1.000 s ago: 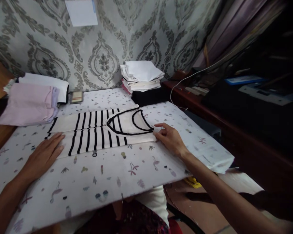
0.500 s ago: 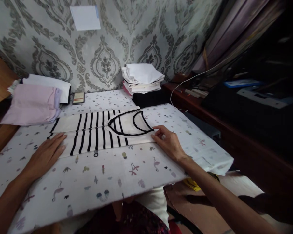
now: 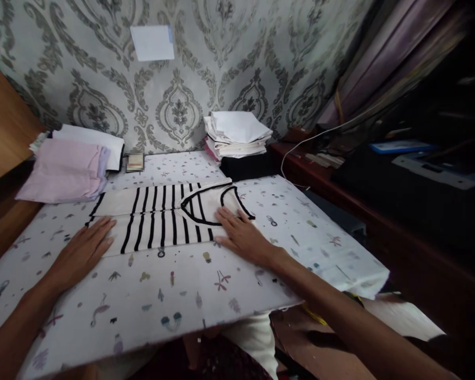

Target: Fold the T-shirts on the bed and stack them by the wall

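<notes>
A white garment with black stripes and a black-trimmed neckline (image 3: 164, 216) lies folded lengthwise on a white patterned board (image 3: 174, 285). My left hand (image 3: 83, 252) rests flat, fingers stretched out, on the garment's left end. My right hand (image 3: 241, 236) lies flat with fingers together on the garment's right end, over the neckline. Neither hand holds anything.
A pink folded pile (image 3: 63, 171) and a white one (image 3: 91, 140) sit at the back left. A stack of white folded cloths (image 3: 237, 134) rests on a black item (image 3: 247, 164) by the wall. A dark wooden desk (image 3: 340, 184) with a white cable stands to the right.
My right hand has slid left from the garment's right edge onto the neckline area and flattened. The left hand stays put. The view has shifted slightly.
</notes>
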`<action>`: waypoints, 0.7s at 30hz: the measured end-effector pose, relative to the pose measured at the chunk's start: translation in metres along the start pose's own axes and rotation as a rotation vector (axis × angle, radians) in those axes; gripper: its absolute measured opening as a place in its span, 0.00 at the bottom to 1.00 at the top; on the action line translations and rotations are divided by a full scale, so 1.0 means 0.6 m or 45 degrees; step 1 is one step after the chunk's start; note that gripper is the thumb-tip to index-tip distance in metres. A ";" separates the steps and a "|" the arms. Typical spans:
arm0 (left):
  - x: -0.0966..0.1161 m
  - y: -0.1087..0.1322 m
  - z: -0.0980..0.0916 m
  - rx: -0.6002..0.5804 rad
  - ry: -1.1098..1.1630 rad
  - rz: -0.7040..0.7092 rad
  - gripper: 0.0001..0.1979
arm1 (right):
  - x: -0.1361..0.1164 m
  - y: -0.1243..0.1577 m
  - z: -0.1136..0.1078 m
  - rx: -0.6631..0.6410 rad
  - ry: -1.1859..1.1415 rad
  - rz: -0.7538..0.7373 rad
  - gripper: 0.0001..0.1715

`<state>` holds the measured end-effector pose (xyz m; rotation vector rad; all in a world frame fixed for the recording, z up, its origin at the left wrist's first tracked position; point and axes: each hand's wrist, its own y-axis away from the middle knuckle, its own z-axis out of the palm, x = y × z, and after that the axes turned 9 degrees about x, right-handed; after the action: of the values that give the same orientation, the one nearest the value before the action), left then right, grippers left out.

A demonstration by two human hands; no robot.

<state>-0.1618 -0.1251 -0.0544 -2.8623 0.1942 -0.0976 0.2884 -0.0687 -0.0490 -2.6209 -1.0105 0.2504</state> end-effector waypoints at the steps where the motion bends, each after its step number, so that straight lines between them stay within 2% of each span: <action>1: 0.001 0.000 -0.001 -0.016 -0.013 -0.002 0.33 | 0.004 -0.001 0.006 -0.042 0.013 0.007 0.41; 3: 0.005 0.001 -0.005 -0.058 -0.030 -0.006 0.33 | 0.014 0.001 0.016 -0.078 0.037 0.020 0.44; 7: 0.011 0.001 -0.015 -0.116 -0.030 -0.025 0.33 | 0.024 0.005 0.027 -0.057 0.069 0.018 0.43; 15: 0.023 0.004 -0.023 -0.124 0.057 -0.126 0.35 | 0.027 0.004 0.040 -0.023 0.099 -0.016 0.46; 18: 0.009 0.006 -0.026 -0.124 0.106 -0.238 0.38 | 0.031 0.007 0.046 -0.006 0.099 -0.018 0.45; 21: -0.022 0.000 -0.031 -0.097 0.154 -0.373 0.42 | 0.035 0.008 0.044 -0.029 0.074 -0.004 0.46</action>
<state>-0.1766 -0.1281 -0.0370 -2.9423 -0.2042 -0.3272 0.2997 -0.0519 -0.0766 -2.6304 -1.0040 0.1623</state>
